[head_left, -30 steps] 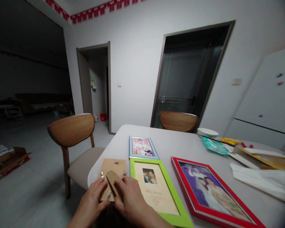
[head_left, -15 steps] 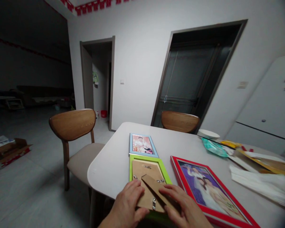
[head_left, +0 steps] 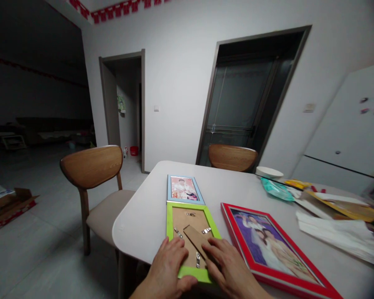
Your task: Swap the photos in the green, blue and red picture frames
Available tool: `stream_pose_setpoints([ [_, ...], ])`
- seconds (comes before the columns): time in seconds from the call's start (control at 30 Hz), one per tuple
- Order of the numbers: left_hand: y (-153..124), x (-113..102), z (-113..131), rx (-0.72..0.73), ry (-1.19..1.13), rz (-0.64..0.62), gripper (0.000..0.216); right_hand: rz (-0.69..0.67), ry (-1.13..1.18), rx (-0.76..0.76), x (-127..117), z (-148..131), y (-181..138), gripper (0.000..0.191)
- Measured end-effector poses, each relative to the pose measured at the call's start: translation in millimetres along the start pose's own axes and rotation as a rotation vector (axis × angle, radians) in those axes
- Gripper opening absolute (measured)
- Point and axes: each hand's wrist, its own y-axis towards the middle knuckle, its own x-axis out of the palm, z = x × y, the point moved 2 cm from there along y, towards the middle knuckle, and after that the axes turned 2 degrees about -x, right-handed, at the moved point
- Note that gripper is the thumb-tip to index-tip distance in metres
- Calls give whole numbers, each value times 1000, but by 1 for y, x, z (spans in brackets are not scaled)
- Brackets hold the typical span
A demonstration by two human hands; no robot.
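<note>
Head view: a smooth white, round-cornered bench (head_left: 137, 220) carries a rectangular lime-green frame (head_left: 169, 232) lying face down at its near edge, brown fibreboard backing (head_left: 187, 222) upward. The left hand (head_left: 170, 268) and right hand (head_left: 229, 270) rest flat on the backing, fingers extended, grasping nothing.

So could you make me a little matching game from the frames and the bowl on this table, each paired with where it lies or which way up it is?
Things:
1. green rectangular picture frame
2. light blue rectangular picture frame
3. red rectangular picture frame
4. white round bowl

Places or states:
A. face up, right of the frame under the hands
B. far side of the white table, near the far wooden chair
C. face down, brown backing up, left hand and right hand resting on it
D. face up, just beyond the face-down frame

Pairs: 1-C, 2-D, 3-A, 4-B
</note>
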Motion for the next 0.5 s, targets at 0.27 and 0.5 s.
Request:
stream_pose_setpoints([
  [0.27,-4,-1,-7,-35,-34,7,42,79,-45,57,1,11,17,33],
  [0.5,-5,1,-10,-44,-27,46,36,42,-94,158,-1,15,37,28],
])
